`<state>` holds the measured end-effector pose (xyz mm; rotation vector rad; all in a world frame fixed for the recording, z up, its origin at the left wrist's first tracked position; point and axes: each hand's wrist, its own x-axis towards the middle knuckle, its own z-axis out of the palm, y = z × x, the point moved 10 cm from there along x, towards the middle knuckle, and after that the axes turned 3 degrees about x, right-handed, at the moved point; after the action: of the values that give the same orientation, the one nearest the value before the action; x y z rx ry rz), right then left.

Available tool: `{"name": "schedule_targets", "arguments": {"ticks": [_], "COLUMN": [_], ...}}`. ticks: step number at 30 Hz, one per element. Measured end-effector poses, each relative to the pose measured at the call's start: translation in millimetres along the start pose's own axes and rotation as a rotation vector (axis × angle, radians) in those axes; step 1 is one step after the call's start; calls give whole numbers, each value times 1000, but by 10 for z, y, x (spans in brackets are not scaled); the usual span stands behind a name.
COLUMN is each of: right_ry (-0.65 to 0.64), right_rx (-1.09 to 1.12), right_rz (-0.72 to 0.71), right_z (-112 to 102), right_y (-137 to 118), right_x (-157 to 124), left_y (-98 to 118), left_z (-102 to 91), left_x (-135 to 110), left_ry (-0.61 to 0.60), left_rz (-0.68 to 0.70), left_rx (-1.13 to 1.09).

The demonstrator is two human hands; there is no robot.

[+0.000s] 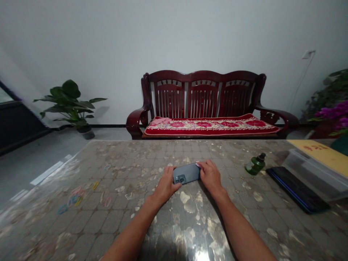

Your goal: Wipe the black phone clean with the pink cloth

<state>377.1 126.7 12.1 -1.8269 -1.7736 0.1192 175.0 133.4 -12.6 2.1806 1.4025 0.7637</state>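
A grey-blue smartphone is held just over the patterned tabletop, its back and camera block facing up. My left hand grips its left end, thumb along the near edge by the camera lenses and fingers at the far edge. At the right end, my right hand is closed, with its fingers at the phone's far right corner. A small white piece, like a tissue or cloth, pokes out from under those fingertips; most of it is hidden.
Several coloured rubber bands lie on the table at left. To the right stand a green pump bottle, a black flat device and a clear plastic box with a yellow sheet on top. A wooden bench is behind.
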Motion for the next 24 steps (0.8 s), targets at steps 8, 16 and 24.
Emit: {"name": "schedule_targets", "arguments": {"ticks": [8,16,24], "right_ry": [-48,-61,-110], "right_rx": [90,14,-20], "right_rz": [127,93,-70], "right_z": [131,124,168], "right_y": [227,212,-98], "right_x": [45,42,-73], "left_y": [-29,-99,-82], "left_z": [11,47,82], "left_x": [32,50,44], "left_ry": [-72,-84,-67], "left_rz": [-2,-25,-1], "left_rx": [45,33,139]}}
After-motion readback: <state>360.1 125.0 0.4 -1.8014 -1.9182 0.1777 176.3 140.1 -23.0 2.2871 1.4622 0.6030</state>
